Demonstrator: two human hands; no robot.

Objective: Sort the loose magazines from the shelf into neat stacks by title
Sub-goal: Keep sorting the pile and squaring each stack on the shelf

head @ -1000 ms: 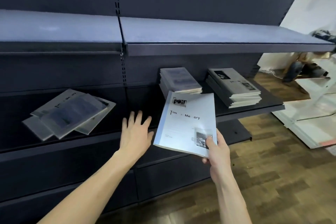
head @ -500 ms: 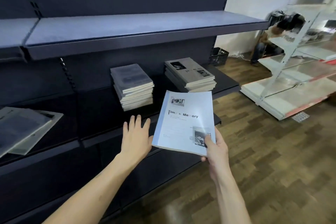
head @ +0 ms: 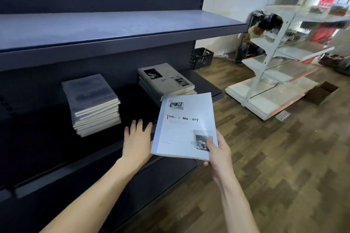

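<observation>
Head view
Right hand: the right hand [head: 217, 154] is gripping the lower right corner of a pale blue magazine [head: 184, 126], thumb lying on the cover, fingers curling underneath.
Left hand: the left hand [head: 137, 142] is reaching forward with fingers straight and slightly spread, holding nothing; it is sitting just beside the magazine's left edge, and I cannot tell whether it is touching it.
Magazine: it is being held cover up and tilted, in the air in front of the middle shelf [head: 206, 83], showing the title "Time & Memory" with a small photo at the top and another under the thumb.
Left stack: a stack of dark-covered magazines [head: 92, 104] is lying on the middle shelf, left of the held one; its cover is too blurred to read.
Right stack: a stack of grey magazines [head: 166, 81] is lying on the same shelf, just behind the held magazine's top edge.
Upper shelf: the upper shelf [head: 113, 28] is running above both stacks.
Floor: a wooden floor [head: 284, 166] is spreading to the right, with a white rack [head: 274, 58] standing on it, well apart.
</observation>
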